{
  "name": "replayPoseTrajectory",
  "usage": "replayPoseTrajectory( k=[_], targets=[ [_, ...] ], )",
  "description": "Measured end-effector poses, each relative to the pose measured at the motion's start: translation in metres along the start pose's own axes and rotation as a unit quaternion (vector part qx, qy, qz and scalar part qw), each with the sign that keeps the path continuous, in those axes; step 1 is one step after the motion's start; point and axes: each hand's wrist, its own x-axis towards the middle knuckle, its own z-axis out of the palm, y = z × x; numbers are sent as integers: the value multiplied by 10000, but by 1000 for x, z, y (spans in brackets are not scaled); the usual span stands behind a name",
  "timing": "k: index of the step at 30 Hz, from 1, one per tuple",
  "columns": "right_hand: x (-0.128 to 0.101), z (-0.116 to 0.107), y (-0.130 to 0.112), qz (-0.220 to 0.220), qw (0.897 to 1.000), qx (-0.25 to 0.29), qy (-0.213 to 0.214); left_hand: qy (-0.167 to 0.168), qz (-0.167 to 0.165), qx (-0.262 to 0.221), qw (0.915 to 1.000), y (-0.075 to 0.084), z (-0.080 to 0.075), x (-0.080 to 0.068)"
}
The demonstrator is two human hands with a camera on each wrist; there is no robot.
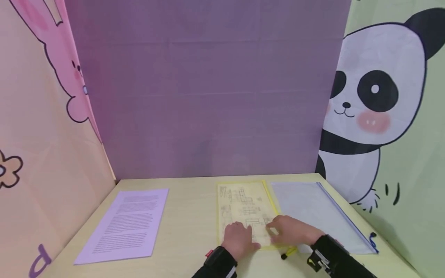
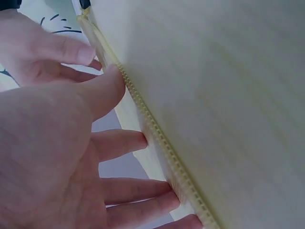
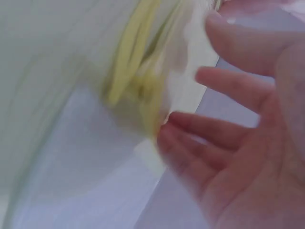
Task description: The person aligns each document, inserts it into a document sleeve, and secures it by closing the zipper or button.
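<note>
One yellow folder (image 1: 243,208), two hands (image 1: 264,233)

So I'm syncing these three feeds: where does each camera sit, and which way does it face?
Head: worn on the head, facing forward and down at the table; left hand and right hand rest on the yellow zip pouch.
Left wrist: faces the left hand's fingers along the pouch's zip edge.
Right wrist: blurred, faces the right hand's fingers.
All three show the yellow pouch.
</note>
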Motion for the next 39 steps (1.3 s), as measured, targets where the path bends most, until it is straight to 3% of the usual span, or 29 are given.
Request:
replayPoseTrajectory(
  k=[4,10,15,19,25,35,39],
  targets=[
    [-4,-11,16,412,9970,260,596,-14,37,79,10000,1,0,-1],
    [-18,-38,55,633,9871,-687,1299,-143,24,91,9999,1,0,1],
    [-35,-57,95,1186,9766,-980,1504,-114,-6,225,9997,2,-1,2],
    [-47,-60,126,1819,9687,-911,1420,-165,-30,191,9997,2,-1,2],
    [-64,-54,157,2529,9616,-321,1020,-247,27,100,9996,3,2,2],
    [-75,-46,180,2933,9537,133,655,-226,63,109,9997,2,4,3],
    [-76,-47,181,3050,9472,576,805,-225,50,36,9997,0,2,3]
  ],
)
